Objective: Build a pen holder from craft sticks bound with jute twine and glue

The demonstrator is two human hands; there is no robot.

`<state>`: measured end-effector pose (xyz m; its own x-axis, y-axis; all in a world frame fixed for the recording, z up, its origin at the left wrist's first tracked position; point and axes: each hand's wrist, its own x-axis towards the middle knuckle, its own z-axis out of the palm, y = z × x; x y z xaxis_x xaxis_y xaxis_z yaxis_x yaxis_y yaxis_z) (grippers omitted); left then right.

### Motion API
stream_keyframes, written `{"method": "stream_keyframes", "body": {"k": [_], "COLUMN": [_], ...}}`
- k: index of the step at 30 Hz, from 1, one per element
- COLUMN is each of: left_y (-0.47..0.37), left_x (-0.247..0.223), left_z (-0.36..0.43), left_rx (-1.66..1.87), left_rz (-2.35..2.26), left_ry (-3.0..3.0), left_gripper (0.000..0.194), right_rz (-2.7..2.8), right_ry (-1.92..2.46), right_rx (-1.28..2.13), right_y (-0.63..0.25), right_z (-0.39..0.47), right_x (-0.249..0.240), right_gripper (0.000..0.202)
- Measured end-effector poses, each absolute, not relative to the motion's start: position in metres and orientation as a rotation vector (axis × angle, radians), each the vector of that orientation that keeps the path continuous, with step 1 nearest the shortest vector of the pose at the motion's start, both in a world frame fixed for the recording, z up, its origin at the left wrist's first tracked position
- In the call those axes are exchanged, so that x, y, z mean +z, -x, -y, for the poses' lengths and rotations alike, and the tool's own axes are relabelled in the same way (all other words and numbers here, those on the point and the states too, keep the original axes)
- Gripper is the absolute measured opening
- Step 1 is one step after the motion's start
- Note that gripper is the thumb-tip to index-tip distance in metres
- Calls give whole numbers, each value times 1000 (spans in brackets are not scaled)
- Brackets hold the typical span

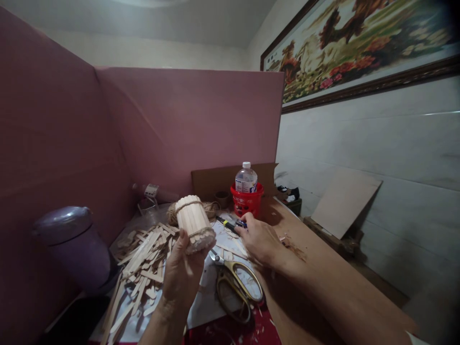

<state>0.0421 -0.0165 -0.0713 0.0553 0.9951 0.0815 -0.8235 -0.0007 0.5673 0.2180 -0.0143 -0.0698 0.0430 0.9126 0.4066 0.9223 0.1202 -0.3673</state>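
Observation:
My left hand [185,273] holds up a small tilted cylinder of wooden sticks [194,219] with twine round it near both ends. Its fingers wrap round the lower end. Farther right, my right hand [257,239] has its thumb and index finger pinched on a small dark blue item [241,223], too small to name. Just left of those fingertips lies a black and yellow cutter [227,224]. Large gold-handled scissors [239,282] rest between my two wrists. Loose wooden sticks [147,263] are piled left of my left hand.
A red basket [247,203] with a clear plastic bottle [246,179] stands behind my right hand. A ball of twine [210,209] lies behind the cylinder. The purple bin [81,249] is at the left, and pink panels [194,115] stand behind the table.

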Motion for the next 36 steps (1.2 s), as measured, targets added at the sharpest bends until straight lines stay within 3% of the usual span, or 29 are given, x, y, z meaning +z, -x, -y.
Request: {"method": "stream_keyframes", "body": {"k": [7,13,14,18,26,32,36], "left_y": [-40,-40,-40,-42,-49,-54,-56], "left_x": [-66,-69,-70,-69,-67,-67,-68], "left_z": [20,26,27,32,39,40,41], "left_rx": [1448,1441,1442,1418,1345,1285,1251], "left_rz": [-342,-296,-283,-308,-394,-411,-410], "left_ry": [-508,-635,-658,-739,-877,-916,-943], "left_gripper": [22,15,14,26,58,53,62], "right_rz": [2078,1925,1795,1759,1836,1834,1803], "right_ry": [1724,1426,1209,817,868,896,897], "right_rx": [30,-7,63,220,281,497,573], "right_y": [-186,-181,-183,-187,-193,-200,-202], "right_z": [-21,5,17,57,63,59,60], "right_x": [-81,-63,-58,-45,-34,-33,-33], "right_gripper": [4,30,28,14,10,13,12]}}
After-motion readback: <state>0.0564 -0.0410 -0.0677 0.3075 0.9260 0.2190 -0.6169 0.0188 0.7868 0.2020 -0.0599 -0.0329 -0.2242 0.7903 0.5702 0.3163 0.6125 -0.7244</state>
